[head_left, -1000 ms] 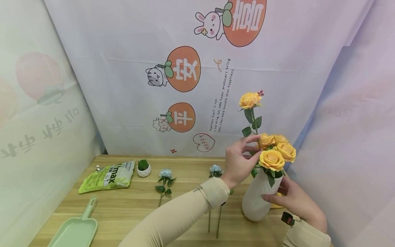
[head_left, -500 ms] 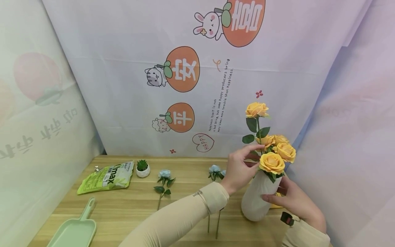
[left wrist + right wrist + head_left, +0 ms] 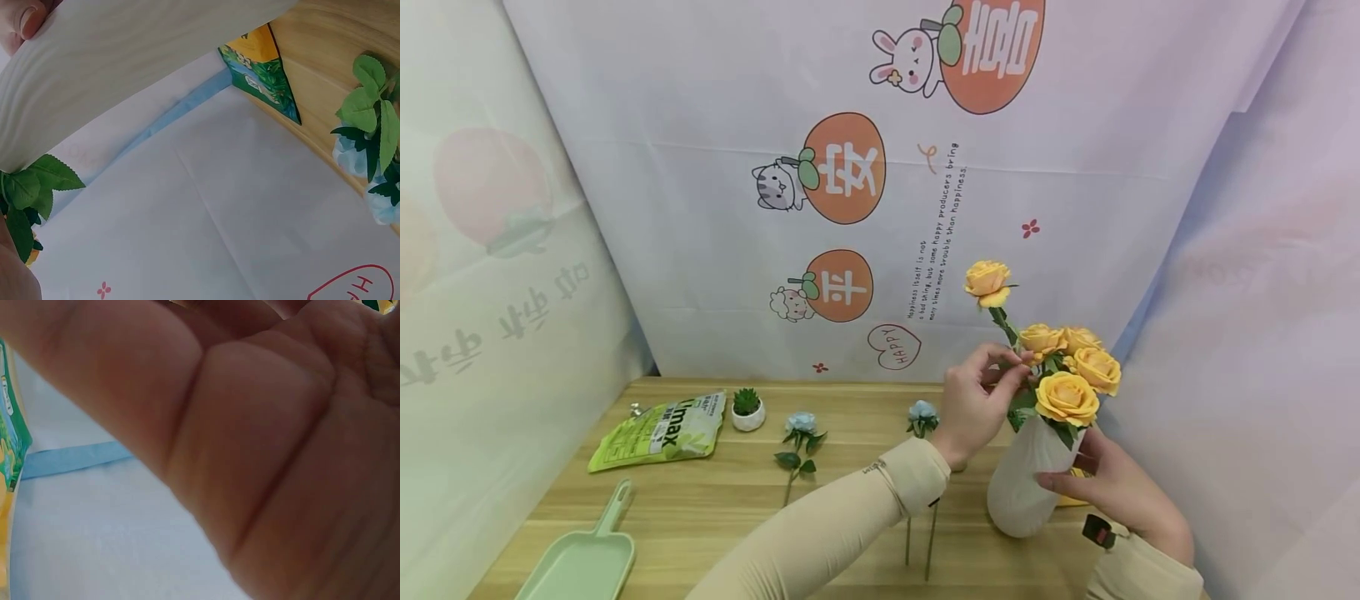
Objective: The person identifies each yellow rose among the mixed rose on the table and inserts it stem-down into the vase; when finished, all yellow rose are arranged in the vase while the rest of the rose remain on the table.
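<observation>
My left hand (image 3: 981,404) pinches the stem of a yellow rose (image 3: 987,280) between thumb and fingers. That rose leans left above the white vase (image 3: 1028,487), its bloom higher than the others. Several yellow roses (image 3: 1066,398) stand in the vase mouth. Around the vase's right side my right hand (image 3: 1123,492) is curled, thumb at the front. In the left wrist view the ribbed vase (image 3: 125,69) fills the top, with green leaves (image 3: 37,187) at its mouth. The right wrist view shows mostly the palm of my right hand (image 3: 262,437); the lower end of the pinched stem is hidden.
Blue roses (image 3: 922,411) lie on the wooden table, another blue rose (image 3: 801,422) to their left. A small potted succulent (image 3: 747,409), a green pouch (image 3: 662,432) and a green dustpan (image 3: 580,558) are at the left. A yellow-green package (image 3: 262,69) is behind the vase.
The pinched yellow rose first came down and right, then tilted left, its bloom now lower and left of where it was. My right hand and the vase have stayed put.
</observation>
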`<state>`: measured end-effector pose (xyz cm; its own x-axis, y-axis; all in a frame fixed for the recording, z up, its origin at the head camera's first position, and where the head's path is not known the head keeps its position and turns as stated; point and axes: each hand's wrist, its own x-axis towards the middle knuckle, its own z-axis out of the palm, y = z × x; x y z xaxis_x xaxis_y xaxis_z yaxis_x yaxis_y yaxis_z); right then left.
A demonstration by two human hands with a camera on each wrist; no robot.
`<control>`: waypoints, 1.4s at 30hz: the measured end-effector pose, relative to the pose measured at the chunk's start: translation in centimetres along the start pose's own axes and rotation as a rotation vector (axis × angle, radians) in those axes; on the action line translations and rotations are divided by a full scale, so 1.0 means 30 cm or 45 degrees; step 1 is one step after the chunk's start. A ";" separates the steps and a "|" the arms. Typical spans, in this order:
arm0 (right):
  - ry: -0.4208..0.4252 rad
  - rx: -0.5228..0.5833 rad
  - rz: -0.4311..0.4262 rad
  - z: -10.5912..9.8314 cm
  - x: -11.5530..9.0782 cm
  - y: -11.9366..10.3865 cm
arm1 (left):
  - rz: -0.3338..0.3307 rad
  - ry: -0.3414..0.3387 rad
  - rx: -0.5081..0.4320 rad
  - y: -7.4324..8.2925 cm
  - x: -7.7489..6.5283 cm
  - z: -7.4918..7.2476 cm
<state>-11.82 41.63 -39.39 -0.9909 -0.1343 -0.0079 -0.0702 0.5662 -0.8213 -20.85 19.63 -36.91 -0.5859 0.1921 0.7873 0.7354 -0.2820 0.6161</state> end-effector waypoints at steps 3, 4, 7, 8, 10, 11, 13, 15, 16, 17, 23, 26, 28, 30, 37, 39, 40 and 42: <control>-0.002 0.000 -0.004 -0.001 0.001 0.000 | -0.051 0.004 -0.068 0.004 0.001 -0.005; -0.004 0.002 -0.003 -0.001 0.001 0.000 | -0.069 0.005 -0.084 0.005 0.001 -0.007; -0.009 0.005 0.008 -0.002 0.001 0.001 | -0.104 0.012 -0.110 0.006 0.007 -0.011; -0.009 0.005 0.012 -0.002 0.002 0.002 | -0.108 0.014 -0.110 0.007 0.010 -0.012; -0.011 0.007 0.018 -0.002 0.001 0.003 | -0.113 0.011 -0.108 0.007 0.015 -0.015; -0.012 0.009 0.021 -0.002 0.001 0.004 | -0.114 0.011 -0.109 0.006 0.018 -0.015; -0.012 0.012 0.027 -0.002 0.001 0.004 | -0.120 0.016 -0.113 0.004 0.023 -0.017; -0.011 0.016 0.033 -0.001 0.001 0.004 | -0.132 0.019 -0.114 0.002 0.026 -0.019; -0.009 0.016 0.036 -0.001 0.001 0.004 | -0.140 0.023 -0.116 0.001 0.028 -0.020; -0.008 0.016 0.039 -0.001 0.000 0.004 | -0.148 0.029 -0.120 0.000 0.029 -0.021; -0.006 -0.003 0.055 0.000 -0.002 0.003 | -0.182 0.037 -0.142 0.001 0.034 -0.026; -0.006 -0.010 0.058 0.000 -0.003 0.001 | -0.181 0.037 -0.149 0.003 0.035 -0.027; -0.005 -0.016 0.056 0.000 -0.003 0.000 | -0.178 0.038 -0.141 0.004 0.036 -0.027; -0.004 -0.020 0.053 0.000 -0.003 -0.002 | -0.176 0.043 -0.132 0.004 0.035 -0.026; 0.004 -0.032 0.042 0.001 -0.005 -0.003 | -0.199 0.040 -0.073 0.008 0.024 -0.014; 0.004 -0.024 0.034 0.002 -0.006 -0.003 | -0.209 0.030 -0.055 0.008 0.014 -0.008; 0.004 -0.019 0.029 0.002 -0.006 -0.002 | -0.209 0.021 -0.036 0.007 0.008 -0.006; 0.004 -0.012 0.017 0.003 -0.006 -0.001 | -0.207 -0.002 0.010 0.005 -0.004 0.000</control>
<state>-11.62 41.58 -39.41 -0.9921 -0.1243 -0.0168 -0.0582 0.5752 -0.8159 -20.66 19.57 -36.91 -0.6968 0.2362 0.6773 0.6338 -0.2395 0.7355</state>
